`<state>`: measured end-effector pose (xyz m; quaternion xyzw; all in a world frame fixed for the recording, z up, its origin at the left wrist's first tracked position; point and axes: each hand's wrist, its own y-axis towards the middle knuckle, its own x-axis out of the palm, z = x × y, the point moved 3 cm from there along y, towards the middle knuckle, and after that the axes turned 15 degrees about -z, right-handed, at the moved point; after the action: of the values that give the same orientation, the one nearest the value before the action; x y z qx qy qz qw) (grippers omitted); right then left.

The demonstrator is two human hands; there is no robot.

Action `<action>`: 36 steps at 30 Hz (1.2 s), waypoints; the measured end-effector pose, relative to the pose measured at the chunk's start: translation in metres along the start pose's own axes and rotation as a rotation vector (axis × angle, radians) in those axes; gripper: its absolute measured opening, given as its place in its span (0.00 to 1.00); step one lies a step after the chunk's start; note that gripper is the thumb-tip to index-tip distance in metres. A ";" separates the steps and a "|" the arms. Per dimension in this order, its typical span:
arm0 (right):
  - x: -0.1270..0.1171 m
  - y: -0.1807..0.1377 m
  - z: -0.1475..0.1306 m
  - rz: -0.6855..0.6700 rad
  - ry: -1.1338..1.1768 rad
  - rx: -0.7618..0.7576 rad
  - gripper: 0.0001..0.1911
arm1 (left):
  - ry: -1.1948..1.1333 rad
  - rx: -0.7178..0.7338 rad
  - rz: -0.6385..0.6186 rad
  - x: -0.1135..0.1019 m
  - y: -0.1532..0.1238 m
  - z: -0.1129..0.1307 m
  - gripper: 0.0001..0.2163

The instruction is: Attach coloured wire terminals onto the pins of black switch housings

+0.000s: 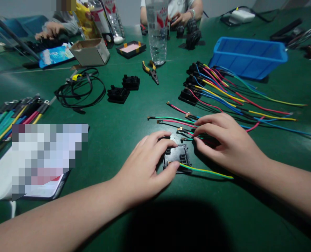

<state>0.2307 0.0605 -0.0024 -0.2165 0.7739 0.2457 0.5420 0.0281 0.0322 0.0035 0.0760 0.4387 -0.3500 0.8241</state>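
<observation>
My left hand [147, 166] is closed around a black plastic socket housing [176, 153] lying on the table, thumb at its near edge and fingers at its far side. A yellow-green wire [207, 170] runs out of the housing to the right, its metal terminal seated near my thumb. Just right of the housing, my right hand [227, 141] pinches among several loose wires, including a green wire [171, 118] and a red wire [175, 122] with brass-coloured terminals. Which wire is between the fingertips is partly hidden.
Wired black housings [189, 94] lie behind my right hand, before a blue bin [249, 57]. Further back are pliers [152, 73], a bottle [157, 38], bare housings [118, 93] and a black cable coil [79, 89]. A phone [52, 182] and wire bundles [16, 117] are left. Two people sit opposite.
</observation>
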 end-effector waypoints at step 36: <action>0.001 -0.001 -0.002 -0.073 -0.019 -0.061 0.08 | 0.007 0.003 -0.008 0.001 -0.001 -0.001 0.15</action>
<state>0.2298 0.0579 -0.0028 -0.2586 0.7524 0.2512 0.5513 0.0272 0.0318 0.0025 0.0768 0.4414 -0.3537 0.8210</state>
